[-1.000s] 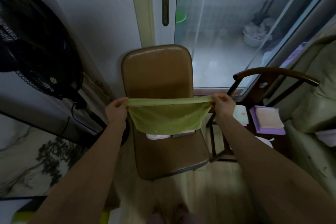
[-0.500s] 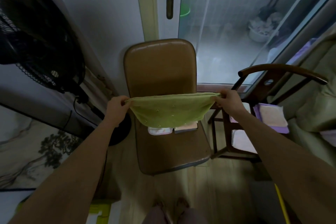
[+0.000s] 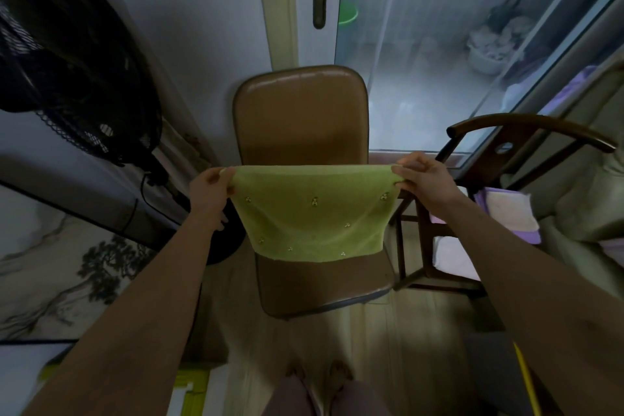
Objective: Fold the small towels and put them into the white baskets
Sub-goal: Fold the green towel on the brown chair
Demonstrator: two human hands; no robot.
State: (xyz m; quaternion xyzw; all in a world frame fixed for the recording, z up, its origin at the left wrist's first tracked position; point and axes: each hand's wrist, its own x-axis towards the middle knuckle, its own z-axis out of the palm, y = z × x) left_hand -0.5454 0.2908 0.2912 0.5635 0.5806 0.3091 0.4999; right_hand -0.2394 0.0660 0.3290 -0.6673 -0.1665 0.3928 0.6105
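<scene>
A small green towel (image 3: 314, 213) with tiny printed figures hangs flat and stretched wide over the seat of a brown padded chair (image 3: 300, 118). My left hand (image 3: 211, 192) pinches its top left corner. My right hand (image 3: 423, 179) pinches its top right corner. The towel's lower edge hangs just above the seat and hides whatever lies on the seat's back part. Folded towels, pink and white on purple (image 3: 506, 213), lie on a dark wooden armchair (image 3: 526, 132) to the right. No white basket is visible.
A black standing fan (image 3: 67, 54) fills the left side, its base beside the chair. A glass sliding door (image 3: 439, 44) stands behind the chair. A beige sofa (image 3: 594, 199) sits at the far right. My feet (image 3: 317, 378) show on the wooden floor below.
The towel has dropped open and hangs longer, now covering the small folded items on the seat. Both hands keep their corners and have moved slightly lower.
</scene>
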